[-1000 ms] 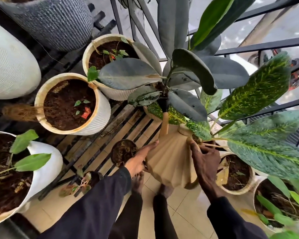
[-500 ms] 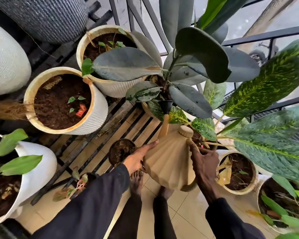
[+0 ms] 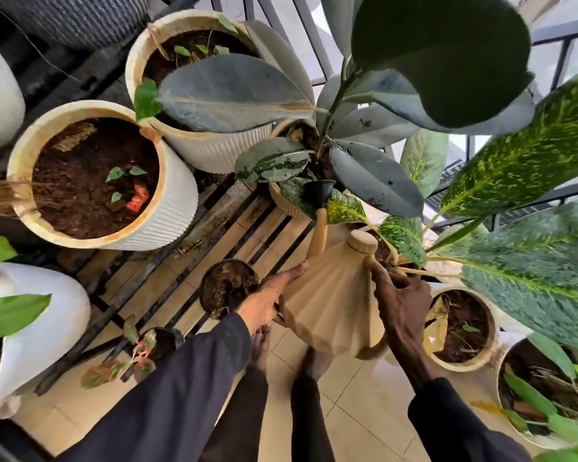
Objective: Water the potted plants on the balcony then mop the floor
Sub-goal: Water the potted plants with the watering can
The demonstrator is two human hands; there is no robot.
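A beige ribbed watering can (image 3: pixel 331 305) is tipped forward, its black rose (image 3: pixel 319 194) pointing into the pot of the rubber plant (image 3: pixel 374 175). My right hand (image 3: pixel 401 305) grips the can's handle near its cap. Flat against the can's left side, my left hand (image 3: pixel 269 296) supports it with straight fingers. Two cream ribbed pots with dark soil stand to the left, a nearer one (image 3: pixel 94 181) and a farther one (image 3: pixel 197 78). I cannot make out any water stream.
Pots stand on a black slatted rack (image 3: pixel 167 271) over beige floor tiles (image 3: pixel 357 411). A small dark pot (image 3: pixel 227 288) sits by my left hand. A white pot (image 3: pixel 37 328) is at left, two more pots (image 3: pixel 461 328) at right under variegated leaves. A black railing (image 3: pixel 561 31) runs behind.
The view has shifted closer and a little left, so the pots look larger. Both hands keep their hold on the tilted can, and the rose stays at the rubber plant's pot.
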